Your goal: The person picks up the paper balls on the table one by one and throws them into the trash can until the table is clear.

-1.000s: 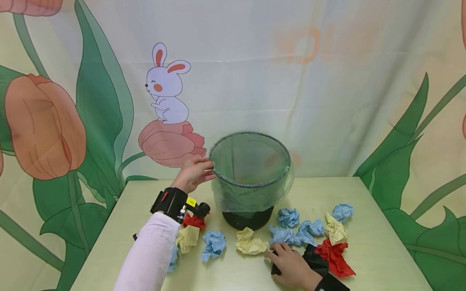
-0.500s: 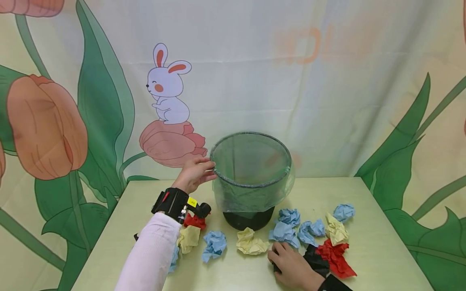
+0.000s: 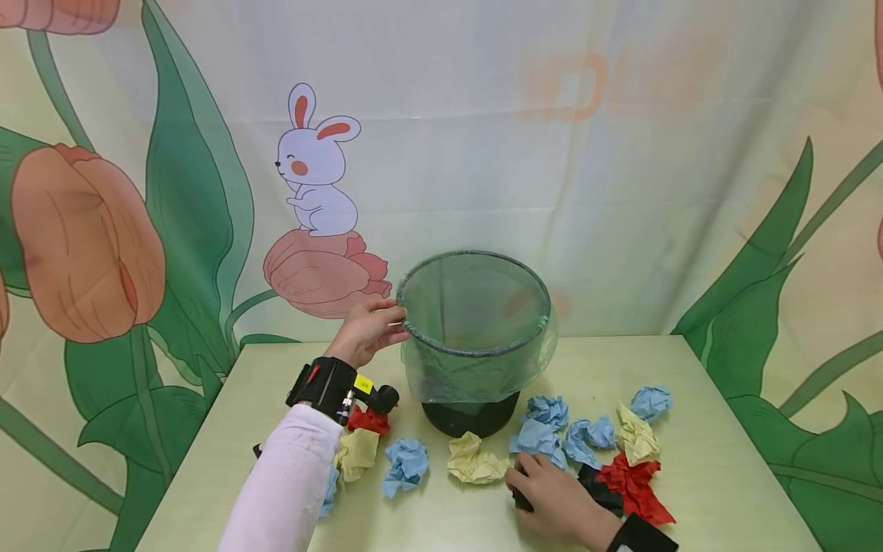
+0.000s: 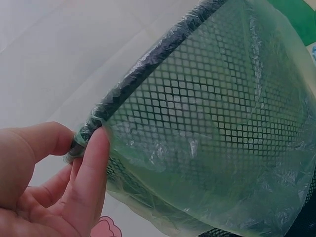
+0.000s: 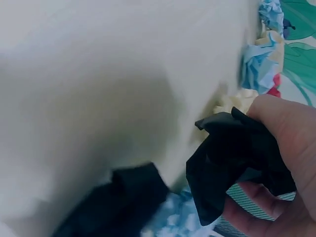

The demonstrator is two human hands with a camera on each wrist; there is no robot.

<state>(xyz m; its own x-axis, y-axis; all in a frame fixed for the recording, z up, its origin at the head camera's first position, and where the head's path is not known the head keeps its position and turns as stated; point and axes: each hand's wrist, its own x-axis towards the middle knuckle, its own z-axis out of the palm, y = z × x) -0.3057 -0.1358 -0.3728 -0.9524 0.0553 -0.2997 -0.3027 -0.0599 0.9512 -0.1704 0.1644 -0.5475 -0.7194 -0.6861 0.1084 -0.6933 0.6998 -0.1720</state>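
The left hand (image 3: 363,331) pinches the left rim of the bag-lined mesh bin (image 3: 476,337) far on the counter (image 3: 724,460). Near and right, the right hand (image 3: 555,502) grips a crumpled black paper (image 5: 237,158) among coloured paper balls (image 3: 407,464).

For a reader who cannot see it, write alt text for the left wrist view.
A left hand pinches the rim of a black mesh wastebasket between thumb and fingers. A thin green plastic bag lines the basket and folds over its rim, seen close up against a pale backdrop.
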